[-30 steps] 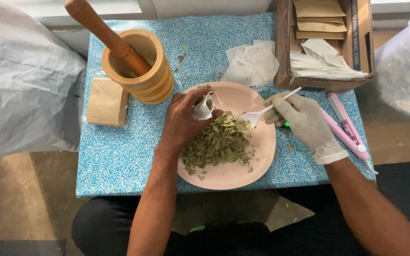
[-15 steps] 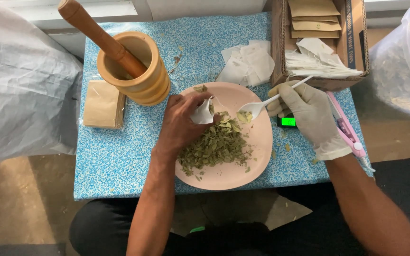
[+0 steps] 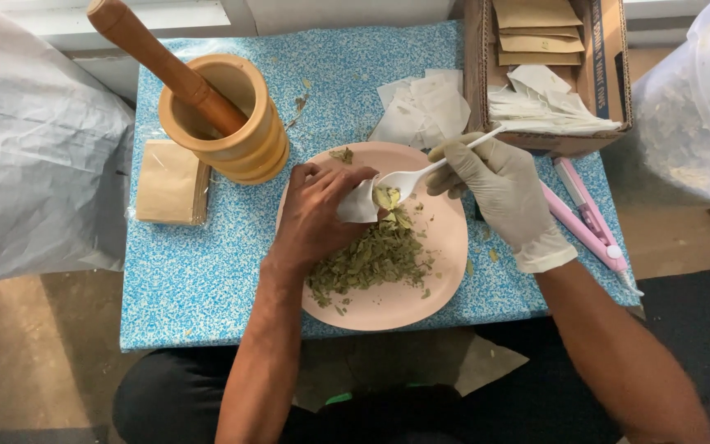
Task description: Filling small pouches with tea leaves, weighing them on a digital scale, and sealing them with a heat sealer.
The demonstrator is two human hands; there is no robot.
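Blue speckled tabletop (image 3: 207, 271) carries a pink plate (image 3: 445, 271) of crushed dried leaves (image 3: 367, 259) at centre frame; above it the bare left hand (image 3: 314, 218) pinches a small white paper sachet (image 3: 359, 205) open, mouth toward the spoon. Just right, the gloved right hand (image 3: 499, 193) grips a white plastic spoon (image 3: 408, 179), tipping leaves at the sachet's mouth over the plate, so spills land there. Farther, upper left, stands a wooden mortar (image 3: 236, 123) with its pestle (image 3: 162, 62).

Bare left hand (image 3: 314, 215) is lying palm down, knuckles up, fingers curling inward and pinching closed at the tips. Left forearm is running straight up from the lower edge of view, wrist nearly in line with it.

Right hand (image 3: 495, 187), covered in a pale disposable glove, is sitting higher and to the side, fingers folding shut in a pinch grip, thumb pressing against the forefinger. Glove cuff is ending at the wrist; bare right forearm is angling in from the lower corner. Both hands are close together, not touching.
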